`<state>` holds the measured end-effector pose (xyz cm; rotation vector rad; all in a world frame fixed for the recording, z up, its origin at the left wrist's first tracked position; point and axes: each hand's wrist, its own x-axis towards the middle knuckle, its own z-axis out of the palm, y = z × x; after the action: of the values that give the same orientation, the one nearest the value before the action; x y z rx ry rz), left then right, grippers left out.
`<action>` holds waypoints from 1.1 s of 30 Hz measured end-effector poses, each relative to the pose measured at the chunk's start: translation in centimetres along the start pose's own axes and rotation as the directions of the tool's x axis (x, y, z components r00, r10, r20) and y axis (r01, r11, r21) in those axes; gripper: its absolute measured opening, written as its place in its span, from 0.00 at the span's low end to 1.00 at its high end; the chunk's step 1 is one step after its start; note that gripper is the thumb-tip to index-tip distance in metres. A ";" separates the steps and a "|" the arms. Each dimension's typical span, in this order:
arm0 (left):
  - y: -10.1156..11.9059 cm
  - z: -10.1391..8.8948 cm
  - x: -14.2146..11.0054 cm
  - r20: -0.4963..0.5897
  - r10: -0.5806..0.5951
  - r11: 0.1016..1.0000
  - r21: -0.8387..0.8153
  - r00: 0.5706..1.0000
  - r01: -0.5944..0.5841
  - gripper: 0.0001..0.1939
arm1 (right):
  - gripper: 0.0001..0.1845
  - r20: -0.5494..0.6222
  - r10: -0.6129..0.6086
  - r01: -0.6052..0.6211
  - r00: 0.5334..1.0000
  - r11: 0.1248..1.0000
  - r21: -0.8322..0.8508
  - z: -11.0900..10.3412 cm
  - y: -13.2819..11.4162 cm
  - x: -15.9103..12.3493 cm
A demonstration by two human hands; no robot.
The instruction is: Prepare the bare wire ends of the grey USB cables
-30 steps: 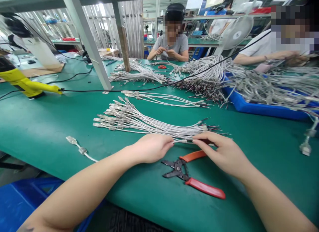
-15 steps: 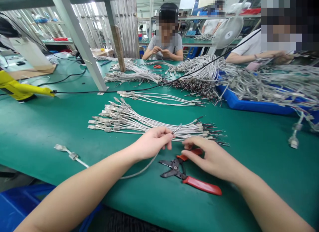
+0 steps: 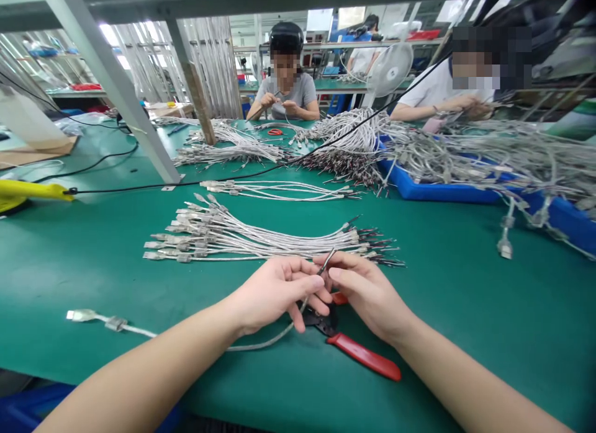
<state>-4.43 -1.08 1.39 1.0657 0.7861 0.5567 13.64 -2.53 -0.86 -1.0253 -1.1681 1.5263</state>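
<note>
A white USB cable (image 3: 267, 344) runs under my left forearm to its plug (image 3: 81, 316) and ferrite bead at the left. My left hand (image 3: 279, 293) pinches it near the dark stripped end, which points up. My right hand (image 3: 365, 290) has its thumb and forefinger closed around that same end; the exact contact is partly hidden. Beneath my hands lie wire strippers (image 3: 365, 357) with red handles, their jaws partly covered by my fingers. Just beyond is a bundle of white USB cables (image 3: 265, 236), plugs to the left and stripped ends to the right.
A smaller cable group (image 3: 279, 189) lies farther back. Blue trays (image 3: 419, 190) heaped with cables stand at the right. A black cord (image 3: 186, 183) crosses the table from a yellow tool (image 3: 35, 191). A slanted post (image 3: 116, 92) rises at left. Co-workers sit opposite.
My left hand has turned the cable end upward. My right hand let go of it, drew back toward the strippers, then came in again to the end. The view has shifted right.
</note>
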 end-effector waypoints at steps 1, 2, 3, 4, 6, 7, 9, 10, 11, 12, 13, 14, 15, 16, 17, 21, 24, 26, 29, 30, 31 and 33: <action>-0.1 0.1 0.0 -0.001 -0.003 1.000 -0.005 1.000 0.003 0.15 | 0.11 -0.020 0.002 -0.001 1.000 0.999 0.050 0.2 0.1 -0.1; -0.1 0.2 -0.1 0.001 -0.009 1.000 -0.011 1.000 0.009 0.15 | 0.11 -0.036 0.008 -0.005 0.999 0.997 0.082 0.4 0.2 -0.2; -0.2 0.2 -0.1 0.004 -0.018 1.000 -0.018 1.000 0.018 0.15 | 0.11 -0.049 0.017 -0.012 0.999 0.995 0.103 0.6 0.2 -0.3; -0.3 0.2 0.0 0.006 -0.024 0.999 -0.024 1.000 0.024 0.15 | 0.12 -0.059 0.028 -0.021 0.998 0.993 0.116 0.7 0.3 -0.3; -0.4 0.2 0.1 0.014 -0.019 0.999 -0.041 1.000 0.020 0.14 | 0.14 -0.089 0.031 -0.021 0.996 0.993 0.119 0.9 0.3 -0.3; -0.4 0.3 0.1 0.016 -0.008 0.999 -0.049 1.000 0.009 0.14 | 0.15 -0.116 0.018 -0.004 0.993 0.994 0.113 0.9 0.2 -0.3; -0.4 0.3 0.2 0.008 0.019 0.999 -0.050 1.000 -0.019 0.14 | 0.16 -0.172 -0.031 0.047 0.985 0.995 0.088 1.0 0.1 -0.2; -0.4 0.3 0.2 -0.004 0.030 0.999 -0.042 1.000 -0.030 0.14 | 0.15 -0.186 -0.051 0.065 0.981 0.996 0.068 1.0 0.1 -0.2; -0.4 0.3 0.3 -0.022 0.037 0.999 -0.029 0.999 -0.037 0.14 | 0.15 -0.191 -0.062 0.073 0.980 0.996 0.051 1.0 0.0 -0.2; -0.4 0.3 0.3 -0.038 0.043 0.999 -0.012 0.998 -0.044 0.13 | 0.15 -0.189 -0.062 0.070 0.980 0.997 0.036 1.0 0.0 -0.3; -0.4 0.3 0.3 -0.048 0.048 0.999 0.004 0.998 -0.048 0.14 | 0.14 -0.187 -0.058 0.063 0.981 0.998 0.023 1.0 0.0 -0.3; -0.4 0.4 0.3 -0.055 0.050 0.999 0.017 0.997 -0.049 0.14 | 0.14 -0.189 -0.053 0.056 0.981 0.998 0.014 1.1 -0.1 -0.3; -0.5 0.4 0.3 -0.059 0.049 0.998 0.027 0.997 -0.048 0.15 | 0.14 -0.194 -0.049 0.052 0.980 0.999 0.008 1.1 -0.1 -0.4; -0.5 0.4 0.3 -0.062 0.049 0.998 0.035 0.997 -0.047 0.15 | 0.14 -0.202 -0.051 0.053 0.978 0.999 0.005 1.1 -0.1 -0.4; -0.6 0.5 0.4 -0.067 0.049 0.998 0.038 0.997 -0.046 0.15 | 0.14 -0.207 -0.052 0.054 0.977 0.999 0.004 1.1 -0.1 -0.4; -0.6 0.7 0.4 -0.096 0.056 0.998 0.040 0.994 -0.052 0.14 | 0.14 -0.212 -0.028 0.035 0.977 0.999 0.028 1.1 -0.2 -0.3; -0.6 0.9 0.6 -0.122 0.059 0.998 0.044 0.991 -0.054 0.14 | 0.15 -0.204 0.022 -0.008 0.979 0.998 0.067 1.0 -0.3 -0.2; -0.7 0.9 0.7 -0.145 0.062 0.997 0.051 0.987 -0.055 0.15 | 0.15 -0.191 0.063 -0.043 0.980 0.993 0.106 1.0 -0.3 -0.2; -0.9 0.8 0.8 -0.195 0.090 0.991 0.114 0.977 -0.069 0.15 | 0.14 -0.150 0.094 -0.070 0.984 0.986 0.153 1.0 -0.3 -0.2; -1.0 0.7 0.8 -0.216 0.109 0.985 0.156 0.970 -0.076 0.14 | 0.14 -0.137 0.090 -0.068 0.986 0.986 0.154 1.0 -0.3 -0.2; -1.1 0.7 0.8 -0.235 0.136 0.974 0.207 0.962 -0.087 0.14 | 0.13 -0.131 0.081 -0.061 0.988 0.987 0.147 0.9 -0.3 -0.2; -1.2 0.5 0.8 -0.257 0.208 0.943 0.307 0.944 -0.124 0.12 | 0.13 -0.130 0.058 -0.042 0.990 0.991 0.127 0.9 -0.2 -0.3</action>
<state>-3.54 -1.26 0.21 1.3481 1.0600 0.7707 12.89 -2.93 -0.42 -1.0625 -0.9493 1.5247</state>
